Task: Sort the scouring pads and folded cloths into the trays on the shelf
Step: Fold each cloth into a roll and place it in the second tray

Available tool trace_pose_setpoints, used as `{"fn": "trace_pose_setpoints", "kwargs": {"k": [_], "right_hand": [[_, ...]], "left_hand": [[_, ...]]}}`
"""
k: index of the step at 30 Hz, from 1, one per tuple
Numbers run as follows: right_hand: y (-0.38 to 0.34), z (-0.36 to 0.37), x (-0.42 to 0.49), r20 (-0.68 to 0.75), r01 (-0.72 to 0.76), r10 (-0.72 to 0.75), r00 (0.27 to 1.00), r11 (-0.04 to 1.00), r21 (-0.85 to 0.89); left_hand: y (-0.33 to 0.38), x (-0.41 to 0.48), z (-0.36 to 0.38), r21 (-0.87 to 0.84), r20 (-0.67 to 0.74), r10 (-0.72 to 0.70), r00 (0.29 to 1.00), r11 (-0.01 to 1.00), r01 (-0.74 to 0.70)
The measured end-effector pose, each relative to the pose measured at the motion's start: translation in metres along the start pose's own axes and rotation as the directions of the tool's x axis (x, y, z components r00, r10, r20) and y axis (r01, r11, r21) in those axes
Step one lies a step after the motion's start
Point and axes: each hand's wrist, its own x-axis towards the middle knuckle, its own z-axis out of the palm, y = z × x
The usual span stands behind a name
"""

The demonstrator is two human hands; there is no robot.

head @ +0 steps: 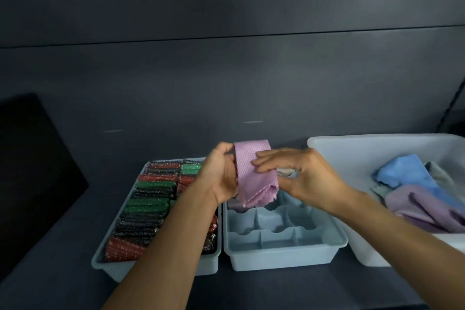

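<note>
The scene is a dark grey shelf (264,289) with a dark grey back wall (226,78) behind it; a thin horizontal seam runs across this wall. The light is dim. At the far left a black panel (30,171) stands on the shelf.

Three containers sit side by side on the shelf. The left tray (120,269) is pale blue-grey and is packed with rows of scouring pads (151,199) in red, green and black, all with a glittering surface. Just beside it on the right is the divided tray (281,257), of the same colour, and the near compartments of it are bare. At the right is a larger white tub (364,148), which holds loose cloths (415,191) in blue, lilac and pale grey-green.

Both hands are above the far part of the divided tray. The left hand (221,176) is closed on a folded pink cloth (254,173) and grips it along its left edge. The right hand (299,173) has its fingers stretched flat on the front of the same cloth, and the thumb is curved below; it presses the cloth and does not clamp it fully. The lower end of the pink cloth hangs just over the rear compartments.
</note>
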Motion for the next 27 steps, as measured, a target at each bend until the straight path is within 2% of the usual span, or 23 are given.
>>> {"fn": "trace_pose_setpoints", "kwargs": {"k": [4, 6, 8, 9, 11, 14, 16, 17, 18, 20, 21, 23, 25, 27], "right_hand": [[0.003, 0.005, -0.007, 0.033, 0.059, -0.056, 0.998, 0.995, -0.085], [0.005, 0.004, -0.010, 0.151, 0.115, -0.091, 0.984, 0.981, -0.159], [0.011, 0.002, -0.011, 0.261, 0.197, -0.115, 0.958, 0.928, -0.315], [0.012, 0.002, -0.010, 0.271, 0.221, -0.120, 0.955, 0.898, -0.381], [0.012, 0.005, -0.006, 0.206, 0.207, -0.129, 0.970, 0.885, -0.416], [0.008, 0.010, 0.000, -0.029, 0.122, -0.134, 0.991, 0.958, -0.261], [0.001, 0.011, 0.003, -0.147, -0.078, 0.082, 0.986, 0.996, 0.034], [-0.002, 0.010, 0.006, -0.145, -0.197, 0.238, 0.961, 0.948, 0.248], [-0.002, 0.009, 0.010, -0.110, -0.297, 0.378, 0.919, 0.849, 0.437], [0.001, 0.009, 0.011, 0.014, -0.428, 0.553, 0.833, 0.629, 0.649], [0.003, 0.008, 0.011, 0.068, -0.470, 0.600, 0.797, 0.546, 0.693], [0.005, 0.009, 0.009, 0.125, -0.513, 0.646, 0.753, 0.456, 0.727], [0.005, 0.010, 0.007, 0.131, -0.532, 0.664, 0.736, 0.448, 0.718], [0.003, 0.011, 0.006, 0.115, -0.542, 0.662, 0.741, 0.487, 0.685]], "left_hand": [[-0.001, -0.003, 0.002, 0.117, 0.003, 0.012, 1.000, 0.993, -0.012], [-0.002, 0.000, -0.001, 0.165, -0.035, 0.076, 0.997, 0.984, -0.069], [-0.001, 0.001, -0.004, 0.132, -0.052, 0.099, 0.994, 0.987, -0.092], [-0.001, 0.001, -0.004, 0.099, -0.040, 0.092, 0.995, 0.991, -0.087], [-0.003, 0.001, -0.002, 0.060, 0.007, 0.064, 0.998, 0.996, -0.064], [-0.010, 0.003, 0.001, 0.059, 0.005, 0.086, 0.996, 0.995, -0.086], [-0.016, 0.005, -0.001, 0.080, -0.015, 0.122, 0.992, 0.990, -0.120], [-0.018, 0.006, -0.003, 0.103, 0.005, 0.131, 0.991, 0.986, -0.131], [-0.020, 0.006, -0.004, 0.115, 0.056, 0.129, 0.990, 0.984, -0.135], [-0.024, 0.003, -0.005, 0.117, 0.172, 0.134, 0.976, 0.981, -0.155], [-0.025, 0.000, -0.004, 0.148, 0.195, 0.152, 0.969, 0.972, -0.183], [-0.027, -0.008, 0.000, 0.253, 0.177, 0.226, 0.958, 0.930, -0.266], [-0.027, -0.012, 0.006, 0.327, 0.128, 0.298, 0.946, 0.888, -0.324], [-0.027, -0.011, 0.008, 0.340, 0.057, 0.391, 0.919, 0.858, -0.386]]}}
